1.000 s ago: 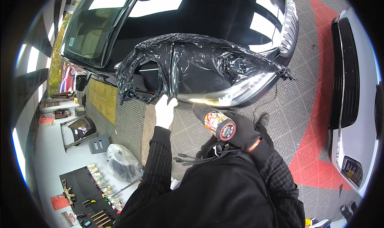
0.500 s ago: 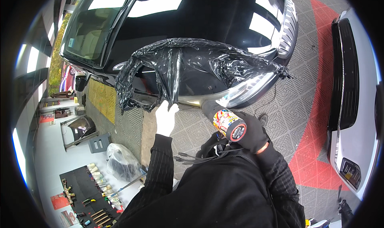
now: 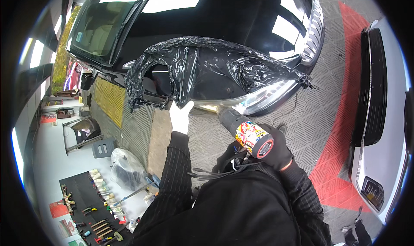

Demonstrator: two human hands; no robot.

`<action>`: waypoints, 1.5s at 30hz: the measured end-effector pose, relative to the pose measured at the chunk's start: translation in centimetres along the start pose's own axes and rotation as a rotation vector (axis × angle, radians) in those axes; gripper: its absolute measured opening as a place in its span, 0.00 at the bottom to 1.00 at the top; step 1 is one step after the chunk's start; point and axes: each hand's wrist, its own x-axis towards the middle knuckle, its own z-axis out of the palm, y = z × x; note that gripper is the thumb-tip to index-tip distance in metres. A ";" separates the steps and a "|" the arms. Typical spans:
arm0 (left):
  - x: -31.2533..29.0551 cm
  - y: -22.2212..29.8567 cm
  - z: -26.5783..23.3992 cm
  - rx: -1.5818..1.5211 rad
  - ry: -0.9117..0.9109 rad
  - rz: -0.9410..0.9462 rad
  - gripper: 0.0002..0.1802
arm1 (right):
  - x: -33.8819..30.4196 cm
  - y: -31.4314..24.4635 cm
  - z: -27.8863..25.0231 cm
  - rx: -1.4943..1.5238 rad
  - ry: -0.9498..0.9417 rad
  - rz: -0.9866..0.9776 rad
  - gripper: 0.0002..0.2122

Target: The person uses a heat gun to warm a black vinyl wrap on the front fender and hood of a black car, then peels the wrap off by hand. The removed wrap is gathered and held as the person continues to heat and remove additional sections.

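Crumpled glossy black film lies over the front fender of a black car, bunched into folds above the headlight. My left hand, in a white glove, pinches the film's lower edge, just left of the headlight. A heat gun with a colourful sticker-covered body is in my right hand, which wears a black glove. Its nozzle points up and left at the fender's lower edge, near the film but apart from my left hand. My right fingers are partly hidden behind the heat gun.
The car's black hood spreads out beyond the film. A white car stands at the right, past a red floor strip. At lower left, a dark tool board carries bottles and hand tools, beside a plastic-covered item.
The heat gun has swung so more of its barrel shows, with its back end lower and further right. My left hand is slightly higher, still pinching the film. The view has shifted a little.
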 end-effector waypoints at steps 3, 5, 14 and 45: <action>1.1 -0.8 0.3 0.140 0.091 0.040 0.31 | -0.3 0.0 0.1 0.027 -0.006 0.056 0.29; 1.5 -1.3 0.3 0.178 0.130 -0.008 0.31 | -0.5 -0.1 -0.1 -0.039 -0.041 0.050 0.29; 0.8 -0.7 0.6 0.442 0.149 0.124 0.32 | -0.3 -0.8 0.1 -0.147 0.010 -0.020 0.31; -0.6 2.3 1.2 -0.001 -0.028 0.003 0.25 | 0.4 -2.3 -0.4 0.009 -0.071 0.175 0.30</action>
